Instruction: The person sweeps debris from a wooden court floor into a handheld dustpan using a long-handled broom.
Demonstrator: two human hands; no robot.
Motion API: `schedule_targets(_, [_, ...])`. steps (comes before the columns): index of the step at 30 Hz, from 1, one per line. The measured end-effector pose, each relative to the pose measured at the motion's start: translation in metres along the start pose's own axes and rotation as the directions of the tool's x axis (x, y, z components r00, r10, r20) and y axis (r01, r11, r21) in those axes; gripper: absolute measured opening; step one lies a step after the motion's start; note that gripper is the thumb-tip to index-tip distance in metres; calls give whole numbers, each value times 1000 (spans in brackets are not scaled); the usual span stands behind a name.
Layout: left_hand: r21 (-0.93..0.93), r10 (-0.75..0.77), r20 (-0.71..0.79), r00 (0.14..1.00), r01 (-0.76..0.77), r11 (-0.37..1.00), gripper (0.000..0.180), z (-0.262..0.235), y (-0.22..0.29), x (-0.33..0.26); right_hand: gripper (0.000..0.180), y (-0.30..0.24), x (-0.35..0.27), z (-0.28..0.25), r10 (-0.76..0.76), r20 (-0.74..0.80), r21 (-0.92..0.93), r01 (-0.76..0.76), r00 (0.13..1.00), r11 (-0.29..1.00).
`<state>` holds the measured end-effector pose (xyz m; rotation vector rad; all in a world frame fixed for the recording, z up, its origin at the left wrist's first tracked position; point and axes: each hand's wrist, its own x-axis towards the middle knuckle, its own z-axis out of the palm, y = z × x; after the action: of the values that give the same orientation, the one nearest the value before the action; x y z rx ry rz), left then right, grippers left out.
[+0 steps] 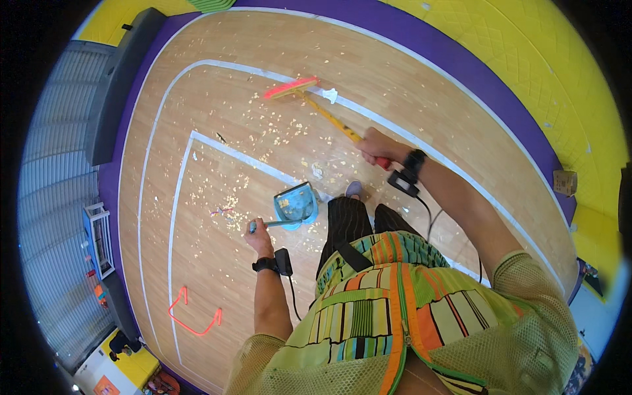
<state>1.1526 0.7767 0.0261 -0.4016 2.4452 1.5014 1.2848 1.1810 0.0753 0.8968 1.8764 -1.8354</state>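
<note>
My right hand [378, 146] is closed round the yellow handle of a broom [329, 117], near its red end. The broom's pink-red bristle head [290, 87] is out ahead on the floor, beside a crumpled white scrap [330, 96]. My left hand [259, 236] grips the handle of a light blue dustpan [297, 204], which is close in front of my feet. Pale debris seems to lie in the pan, though its kind is hard to make out. Small yellowish flakes [230, 191] are scattered across the floor, mostly left of the pan and between it and the broom.
White lines [227, 151] mark the wood-look floor [395, 85]. An orange-red bent frame [195, 329] lies at the lower left. Yellow padding [526, 59] runs along the far and right sides, with a cardboard box [565, 182] at the right. A grey bench-like block [118, 92] borders the left.
</note>
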Motion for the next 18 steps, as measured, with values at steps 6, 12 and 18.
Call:
schedule_targets(6, [-18,15,-21,1000,-15,1000,17,10,-3,11,25,16,41,40,-172,111,-271,197,979,942])
schedule_targets(12, [81,-9,-24,1000,11,997,20,-3,-12,43,23,16,-55,43,234,322,92,-276,918,957])
schedule_targets(18, [109,22,93,995,-32,993,21,13,-11,65,27,60,-188,-5,219,315,462,-351,923,814])
